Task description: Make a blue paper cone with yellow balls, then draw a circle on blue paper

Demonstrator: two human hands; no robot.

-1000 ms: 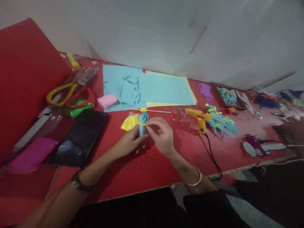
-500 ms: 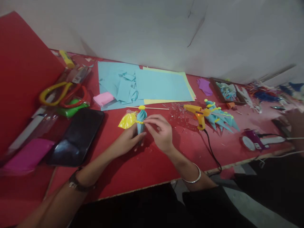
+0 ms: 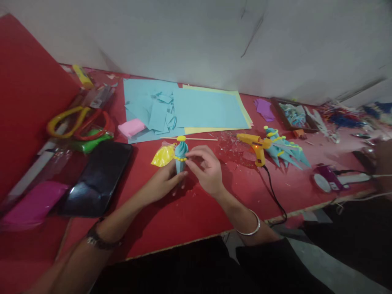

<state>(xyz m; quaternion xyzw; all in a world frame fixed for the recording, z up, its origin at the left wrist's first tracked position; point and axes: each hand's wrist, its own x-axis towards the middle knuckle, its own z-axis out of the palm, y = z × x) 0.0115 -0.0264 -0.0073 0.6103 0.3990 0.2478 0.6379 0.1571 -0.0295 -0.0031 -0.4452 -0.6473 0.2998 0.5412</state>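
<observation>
My left hand [image 3: 167, 179] held the pleated blue cone [image 3: 181, 149] over the tabletop [image 3: 171, 228], near the yellow packet [image 3: 162, 156]. My right hand [image 3: 186, 157] was narrowed at its yellow band [image 3: 180, 159]; whether it pinched anything, I couldn't tell. I seemed to be fitting that trim; the next move called for a steady cone and light fingertip pressure.

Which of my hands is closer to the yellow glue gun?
Right. Your right hand is at the blue cone, left of the glue gun; your left hand, holding the cone, is farther left.
</observation>
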